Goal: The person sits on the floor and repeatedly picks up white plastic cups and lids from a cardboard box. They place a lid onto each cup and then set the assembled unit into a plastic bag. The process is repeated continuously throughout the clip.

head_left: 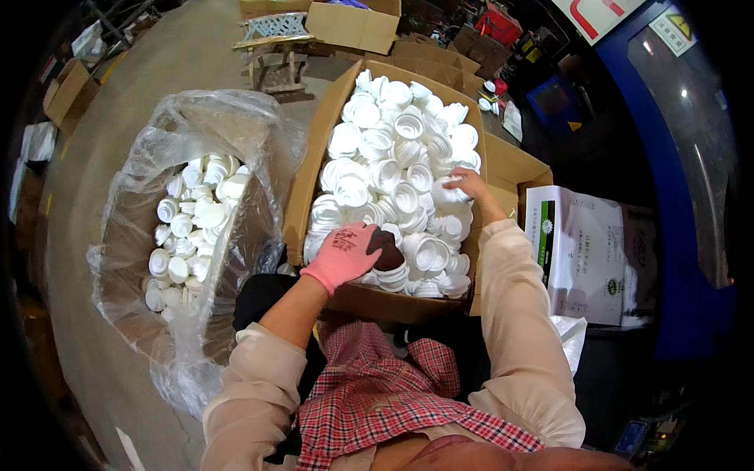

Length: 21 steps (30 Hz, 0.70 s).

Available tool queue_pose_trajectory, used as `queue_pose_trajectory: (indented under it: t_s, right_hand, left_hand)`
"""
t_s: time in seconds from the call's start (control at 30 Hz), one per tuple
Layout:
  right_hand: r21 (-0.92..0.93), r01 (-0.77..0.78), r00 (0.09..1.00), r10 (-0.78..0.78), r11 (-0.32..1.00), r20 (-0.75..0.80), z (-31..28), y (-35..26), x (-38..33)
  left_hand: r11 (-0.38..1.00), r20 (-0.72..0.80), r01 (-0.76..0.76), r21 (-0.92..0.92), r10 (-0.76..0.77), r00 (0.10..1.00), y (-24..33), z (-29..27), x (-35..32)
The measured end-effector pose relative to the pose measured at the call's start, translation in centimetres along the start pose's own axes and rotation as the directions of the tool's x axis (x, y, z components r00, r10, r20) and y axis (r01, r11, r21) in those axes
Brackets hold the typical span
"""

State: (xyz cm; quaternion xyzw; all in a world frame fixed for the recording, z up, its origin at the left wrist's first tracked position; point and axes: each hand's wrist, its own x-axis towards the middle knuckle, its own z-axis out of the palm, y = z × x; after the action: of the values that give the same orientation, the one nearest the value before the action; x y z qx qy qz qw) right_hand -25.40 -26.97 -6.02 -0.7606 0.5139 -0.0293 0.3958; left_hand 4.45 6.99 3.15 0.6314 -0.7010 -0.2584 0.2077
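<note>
Over the open brown cardboard box (314, 157) of white plastic caps (393, 157), the pink-gloved left hand (345, 255) curls onto caps while the bare right hand (466, 184) pinches one.

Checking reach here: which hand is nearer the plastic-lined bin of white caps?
Left. The left hand rests in the cardboard box beside the bin; the right hand is at the box's far side.
</note>
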Motion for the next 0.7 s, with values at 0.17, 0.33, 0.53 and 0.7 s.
queue_pose_trajectory:
  t_s: [0.17, 0.33, 0.53, 0.7]
  right_hand:
    - [-0.211, 0.203, 0.962, -0.235, 0.956, -0.139, 1.5, -1.7, -5.0]
    - [-0.533, 0.182, 0.881, -0.377, 0.826, -0.284, 4.9, -1.8, -12.7]
    - [-0.542, 0.409, 0.838, -0.537, 0.734, -0.095, 9.4, -5.4, -20.1]
    - [-0.546, 0.552, 0.781, -0.620, 0.631, 0.073, 13.8, -7.7, -22.2]
  left_hand:
    - [1.000, 0.086, -0.021, -0.013, 0.022, 0.996, 0.1, 1.1, -0.5]
    - [0.999, 0.142, -0.053, 0.006, 0.051, 0.989, 0.9, 2.2, 0.0]
    - [0.996, 0.171, -0.088, 0.032, 0.082, 0.982, 0.7, 4.0, -0.4]
    - [0.993, 0.163, -0.095, 0.075, 0.082, 0.983, 0.5, 5.1, -1.8]
